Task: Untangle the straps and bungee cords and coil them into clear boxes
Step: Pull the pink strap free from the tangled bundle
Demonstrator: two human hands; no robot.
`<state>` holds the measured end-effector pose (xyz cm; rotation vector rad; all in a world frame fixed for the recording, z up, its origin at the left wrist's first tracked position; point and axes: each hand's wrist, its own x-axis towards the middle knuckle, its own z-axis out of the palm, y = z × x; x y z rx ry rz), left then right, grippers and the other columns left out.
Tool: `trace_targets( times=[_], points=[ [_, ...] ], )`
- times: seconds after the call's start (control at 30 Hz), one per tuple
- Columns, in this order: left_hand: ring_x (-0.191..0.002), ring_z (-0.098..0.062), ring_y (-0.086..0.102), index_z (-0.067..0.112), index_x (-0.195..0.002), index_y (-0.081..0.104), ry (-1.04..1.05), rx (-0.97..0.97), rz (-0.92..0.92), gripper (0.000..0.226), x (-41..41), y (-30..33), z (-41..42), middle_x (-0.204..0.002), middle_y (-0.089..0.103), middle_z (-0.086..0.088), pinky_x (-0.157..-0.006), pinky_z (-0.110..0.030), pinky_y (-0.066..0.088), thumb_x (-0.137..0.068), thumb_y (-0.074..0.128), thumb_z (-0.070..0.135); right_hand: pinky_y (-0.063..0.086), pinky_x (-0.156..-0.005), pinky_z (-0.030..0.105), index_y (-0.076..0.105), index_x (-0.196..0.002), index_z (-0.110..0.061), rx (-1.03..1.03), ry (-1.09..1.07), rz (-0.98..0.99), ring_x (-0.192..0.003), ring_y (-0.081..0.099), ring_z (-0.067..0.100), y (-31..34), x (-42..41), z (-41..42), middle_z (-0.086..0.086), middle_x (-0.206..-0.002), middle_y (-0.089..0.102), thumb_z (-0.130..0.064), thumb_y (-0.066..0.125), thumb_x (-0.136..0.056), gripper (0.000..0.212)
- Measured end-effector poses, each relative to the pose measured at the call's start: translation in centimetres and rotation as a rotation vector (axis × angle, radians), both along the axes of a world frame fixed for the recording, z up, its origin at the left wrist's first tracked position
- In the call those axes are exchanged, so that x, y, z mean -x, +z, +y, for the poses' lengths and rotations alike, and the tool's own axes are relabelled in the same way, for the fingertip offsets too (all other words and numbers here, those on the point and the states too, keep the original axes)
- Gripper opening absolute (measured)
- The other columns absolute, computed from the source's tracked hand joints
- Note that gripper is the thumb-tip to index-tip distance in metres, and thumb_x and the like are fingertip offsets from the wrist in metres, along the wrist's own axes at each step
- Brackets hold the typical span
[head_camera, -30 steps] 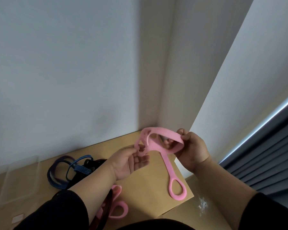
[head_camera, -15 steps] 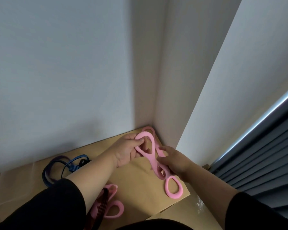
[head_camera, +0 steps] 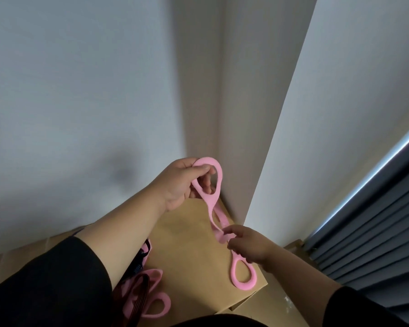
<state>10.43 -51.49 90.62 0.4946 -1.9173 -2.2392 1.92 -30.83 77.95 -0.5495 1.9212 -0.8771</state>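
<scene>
Fingers of the left hand (head_camera: 177,185) pinched the pink looped strap's (head_camera: 211,204) top loop, its length running down-right to the right hand (head_camera: 247,244) pinching its middle

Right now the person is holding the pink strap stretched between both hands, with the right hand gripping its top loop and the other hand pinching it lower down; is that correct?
Not quite: the hands are swapped. In the head view the left hand grips the top loop of the pink strap, and the right hand pinches it lower down. The strap is held between both hands.
</scene>
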Motion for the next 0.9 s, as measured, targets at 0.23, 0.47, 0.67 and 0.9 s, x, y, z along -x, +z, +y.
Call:
trace_targets(
  times=[0.23,0.47,0.67,0.9],
  points=[
    [-0.06,-0.02,0.065,0.017,-0.077,0.072,-0.08,0.165,-0.061,0.032,1.7,2.4,1.0,-0.067,0.064,-0.005,-0.067,-0.037,0.045,-0.103,0.053,0.017,0.043,-0.102,0.022,0.052,-0.124,-0.064,0.322,0.198,0.18,-0.118,0.053,-0.006,2.7,1.4,-1.2,-0.033,-0.127,0.056,-0.043,0.074,-0.078,0.054],
    [-0.06,-0.02,0.065,0.019,-0.077,0.07,0.001,0.297,-0.058,0.033,3.0,5.0,-0.2,-0.067,0.064,-0.002,-0.064,-0.035,0.057,-0.104,0.051,0.022,0.057,-0.09,0.031,0.068,-0.1,-0.018,0.392,0.286,0.108,-0.087,0.067,0.007,1.2,1.0,-2.3,-0.004,-0.093,0.073,-0.022,0.07,-0.092,0.009],
    [-0.058,-0.022,0.064,0.014,-0.08,0.069,0.013,0.226,-0.033,0.031,3.9,6.0,-1.2,-0.068,0.063,-0.004,-0.061,-0.035,0.057,-0.104,0.051,0.021,0.042,-0.103,0.025,0.046,-0.14,-0.03,0.467,0.082,0.183,-0.125,0.05,0.003,0.9,2.8,-3.9,-0.018,-0.137,0.052,-0.049,0.079,-0.083,0.068],
    [-0.061,-0.02,0.065,0.01,-0.085,0.068,0.118,0.322,-0.034,0.028,5.8,6.5,-3.2,-0.067,0.063,-0.002,-0.07,-0.041,0.062,-0.105,0.05,0.019,0.054,-0.089,0.025,0.074,-0.096,-0.022,0.373,0.094,0.108,-0.09,0.071,0.007,-1.4,3.1,-4.3,-0.007,-0.093,0.076,-0.028,0.069,-0.095,0.007]
  ],
)
